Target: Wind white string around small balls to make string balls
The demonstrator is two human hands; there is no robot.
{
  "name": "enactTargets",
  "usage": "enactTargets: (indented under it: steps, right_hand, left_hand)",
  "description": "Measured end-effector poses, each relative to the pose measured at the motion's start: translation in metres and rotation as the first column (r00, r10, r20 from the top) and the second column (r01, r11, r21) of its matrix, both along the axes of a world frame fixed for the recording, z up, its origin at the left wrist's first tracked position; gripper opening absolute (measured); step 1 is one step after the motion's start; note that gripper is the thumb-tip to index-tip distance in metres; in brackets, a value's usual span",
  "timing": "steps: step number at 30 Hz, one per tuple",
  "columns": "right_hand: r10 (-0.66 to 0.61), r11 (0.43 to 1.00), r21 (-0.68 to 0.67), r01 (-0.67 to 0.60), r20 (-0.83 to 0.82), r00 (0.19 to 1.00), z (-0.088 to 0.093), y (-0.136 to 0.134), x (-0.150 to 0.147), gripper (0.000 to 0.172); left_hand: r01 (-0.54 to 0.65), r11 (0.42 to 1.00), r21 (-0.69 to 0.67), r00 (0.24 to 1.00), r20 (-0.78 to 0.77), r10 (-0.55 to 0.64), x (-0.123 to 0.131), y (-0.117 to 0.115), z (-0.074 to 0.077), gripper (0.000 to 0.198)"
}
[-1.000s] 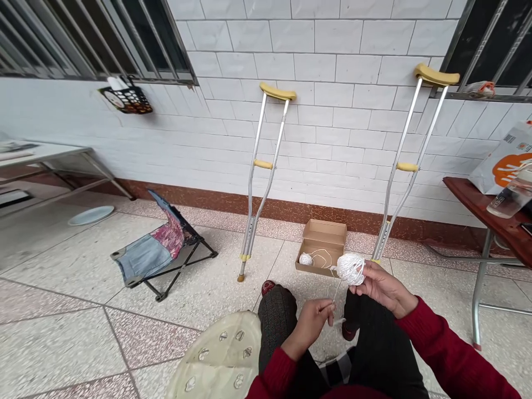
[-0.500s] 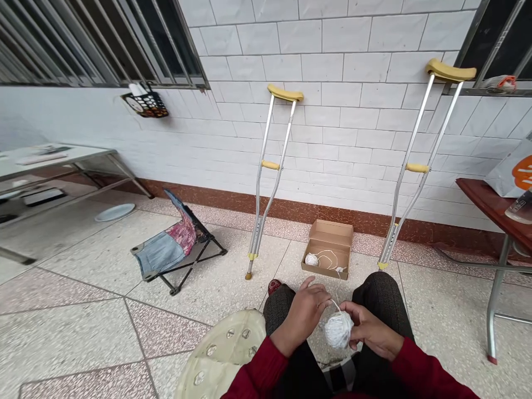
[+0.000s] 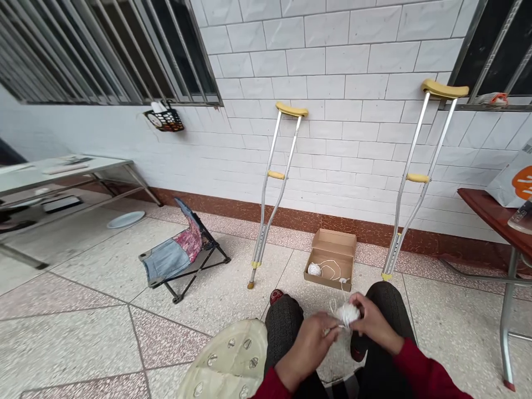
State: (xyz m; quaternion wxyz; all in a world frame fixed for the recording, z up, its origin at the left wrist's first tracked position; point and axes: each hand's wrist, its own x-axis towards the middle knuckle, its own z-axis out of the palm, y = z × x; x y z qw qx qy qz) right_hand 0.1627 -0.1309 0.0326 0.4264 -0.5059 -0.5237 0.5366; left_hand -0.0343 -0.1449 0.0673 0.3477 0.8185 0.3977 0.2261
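Note:
Between my knees I have a white ball of yarn (image 3: 348,314). My right hand (image 3: 371,320) grips the ball from its right side, fingers curled round it. At its left, my left hand (image 3: 315,339) is closed with thumb and fingers pinched on the yarn strand against the ball; the fingertips are slightly blurred. A loose loop of strand stands up above the ball. Beyond my hands an open cardboard box (image 3: 328,284) lies on the floor, holding a smaller white yarn ball (image 3: 314,269) and a loose strand that trails toward my hands.
Two crutches (image 3: 266,221) (image 3: 397,244) lean on the tiled wall. A folding stool (image 3: 168,260) stands to the left, with a round pale stool (image 3: 226,360) beside my left leg. A red table (image 3: 490,213) is at right, a long table (image 3: 78,169) at far left.
My left hand has moved down and in against the yarn ball. The ball has risen slightly and turned in my right hand. The whole view has shifted a little.

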Motion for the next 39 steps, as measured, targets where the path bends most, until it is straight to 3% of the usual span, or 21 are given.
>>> enactTargets:
  steps: [2, 5, 8, 10, 12, 14, 16, 17, 19, 21, 23, 25, 26, 29, 32, 34, 36, 39]
  right_hand:
    - [0.167, 0.967, -0.161, -0.197, -0.186, 0.968, -0.005, -0.022, -0.008, 0.035]
    - [0.255, 0.909, -0.200, -0.366, -0.428, 0.867, 0.014, -0.046, -0.013, 0.040]
    - [0.239, 0.917, -0.148, -0.369, -0.538, 0.809, 0.041, -0.044, -0.011, 0.042]
    - [0.189, 0.948, -0.120, -0.296, -0.537, 0.822, 0.052, -0.030, -0.007, 0.038]
    - [0.093, 0.988, -0.068, -0.136, -0.438, 0.894, 0.052, -0.009, -0.002, 0.034]
    - [-0.061, 0.997, 0.042, 0.072, -0.222, 0.973, 0.040, 0.012, 0.005, 0.031]
    - [-0.203, 0.964, 0.183, 0.191, 0.051, 0.978, 0.019, 0.024, 0.010, 0.030]
    - [-0.226, 0.956, 0.230, 0.183, 0.174, 0.958, 0.008, 0.024, 0.012, 0.031]
    - [-0.123, 0.976, 0.208, 0.055, 0.328, 0.937, -0.014, 0.014, 0.014, 0.035]
    - [0.152, 0.986, 0.021, -0.166, 0.294, 0.944, -0.028, -0.006, 0.012, 0.036]
    - [0.394, 0.909, -0.171, -0.379, 0.060, 0.917, -0.030, -0.027, 0.008, 0.035]
    - [0.454, 0.832, -0.240, -0.500, -0.223, 0.863, -0.020, -0.042, 0.006, 0.036]
    - [0.434, 0.820, -0.235, -0.522, -0.338, 0.835, -0.011, -0.045, 0.006, 0.038]
    - [0.299, 0.874, -0.168, -0.455, -0.552, 0.778, 0.018, -0.042, 0.010, 0.046]
    - [0.126, 0.966, -0.111, -0.232, -0.583, 0.802, 0.035, -0.022, 0.015, 0.039]
    - [0.022, 0.997, -0.061, -0.057, -0.460, 0.888, 0.033, -0.007, 0.016, 0.032]
    - [-0.059, 0.997, 0.026, 0.066, -0.216, 0.975, 0.020, 0.003, 0.015, 0.032]
    - [-0.028, 0.995, 0.098, 0.018, 0.106, 0.994, -0.011, -0.002, 0.008, 0.037]
  left_hand:
    - [0.004, 0.998, 0.055, 1.000, -0.008, -0.004, -0.012, 0.015, 0.009, 0.033]
    - [-0.010, 1.000, 0.001, 0.999, 0.054, 0.010, -0.017, 0.025, 0.006, 0.039]
    - [0.009, 0.981, -0.194, 0.975, 0.221, 0.035, -0.003, 0.018, -0.008, 0.044]
    - [0.066, 0.951, -0.304, 0.943, 0.330, 0.040, 0.010, 0.007, -0.018, 0.046]
    - [0.067, 0.923, -0.378, 0.932, 0.354, 0.078, 0.021, -0.006, -0.028, 0.048]
    - [0.083, 0.886, -0.457, 0.945, 0.317, 0.075, 0.025, -0.016, -0.036, 0.047]
    - [0.104, 0.866, -0.490, 0.966, 0.257, 0.029, 0.021, -0.021, -0.040, 0.046]
    - [0.096, 0.877, -0.471, 0.975, 0.221, 0.013, 0.017, -0.021, -0.041, 0.045]
    - [0.052, 0.930, -0.364, 0.990, 0.140, -0.001, 0.004, -0.014, -0.039, 0.042]
    - [0.028, 0.976, -0.215, 0.998, 0.056, -0.017, -0.010, -0.004, -0.034, 0.037]
    - [0.046, 0.993, -0.108, 0.999, -0.007, -0.047, -0.018, 0.006, -0.027, 0.035]
    - [0.080, 0.990, -0.115, 0.997, -0.005, -0.081, -0.019, 0.011, -0.024, 0.037]
    - [0.094, 0.983, -0.158, 0.995, 0.030, -0.091, -0.017, 0.011, -0.024, 0.039]
    - [0.141, 0.941, -0.308, 0.973, 0.217, -0.075, -0.001, 0.002, -0.030, 0.045]
    - [0.132, 0.915, -0.381, 0.955, 0.295, -0.014, 0.015, -0.013, -0.039, 0.044]
    - [0.102, 0.909, -0.405, 0.975, 0.221, -0.011, 0.020, -0.021, -0.043, 0.038]
    - [0.065, 0.932, -0.358, 0.995, 0.088, -0.036, 0.018, -0.024, -0.041, 0.034]
    - [0.011, 0.993, -0.120, 0.993, -0.118, -0.025, 0.004, -0.017, -0.026, 0.033]
